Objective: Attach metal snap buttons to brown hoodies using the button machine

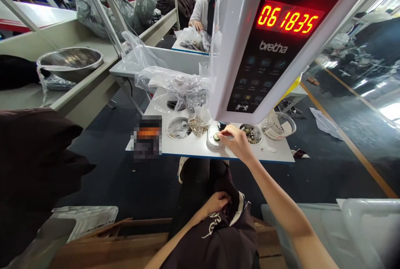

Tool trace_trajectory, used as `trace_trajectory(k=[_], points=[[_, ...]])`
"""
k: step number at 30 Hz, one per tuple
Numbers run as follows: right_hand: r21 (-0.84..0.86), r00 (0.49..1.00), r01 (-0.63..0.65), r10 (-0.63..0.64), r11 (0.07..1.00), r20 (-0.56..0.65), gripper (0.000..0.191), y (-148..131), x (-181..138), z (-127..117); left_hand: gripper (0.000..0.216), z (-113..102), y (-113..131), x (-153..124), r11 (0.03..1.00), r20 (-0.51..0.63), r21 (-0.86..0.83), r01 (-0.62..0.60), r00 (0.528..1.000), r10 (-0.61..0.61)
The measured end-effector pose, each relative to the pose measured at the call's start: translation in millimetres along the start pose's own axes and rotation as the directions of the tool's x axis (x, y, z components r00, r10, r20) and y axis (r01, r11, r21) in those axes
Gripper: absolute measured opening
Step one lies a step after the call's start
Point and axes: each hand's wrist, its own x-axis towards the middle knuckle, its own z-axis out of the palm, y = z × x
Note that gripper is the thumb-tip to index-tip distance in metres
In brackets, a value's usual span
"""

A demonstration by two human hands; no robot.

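My right hand (236, 140) reaches forward to the white machine table (193, 146), its fingertips pinching a small metal snap part at the round die (215, 139) under the press head. Down in my lap, my left hand (217, 202) is closed on a dark garment (215, 231) with white lettering and white trim. The white press machine (250, 48) hangs over the die; its dark panel shows red digits 061835 (289, 18).
Recessed cups (178, 128) in the table and a clear tub (278, 125) hold metal fasteners; plastic bags (175, 81) lie behind. A steel bowl (70, 58) sits on the left bench. A person (200, 11) works at the far table. Dark cloth (34, 160) hangs at left.
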Motion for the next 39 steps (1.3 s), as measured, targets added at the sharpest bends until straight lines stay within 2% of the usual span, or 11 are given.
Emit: trace_trajectory(k=[16, 33, 36, 39], points=[[-0.02, 0.999, 0.048, -0.048, 0.999, -0.003, 0.009, 3, 1, 0, 0.029, 0, -1, 1, 0.998, 0.016, 0.024, 0.057, 0.998, -0.057], [-0.054, 1.0, 0.011, -0.01, 0.998, 0.006, 0.012, -1, 1, -4, 0.031, -1, 7, -4, 0.996, 0.011, 0.062, 0.068, 0.998, -0.069], [-0.049, 0.999, 0.023, -0.024, 0.999, -0.021, 0.012, -5, 1, -5, 0.032, -1, 6, -3, 0.993, 0.011, 0.096, 0.067, 0.998, -0.069], [-0.016, 0.989, 0.052, -0.054, 0.999, -0.138, 0.014, -13, -8, -8, 0.032, 0, 5, -2, 0.986, -0.004, 0.147, 0.076, 0.997, -0.076]])
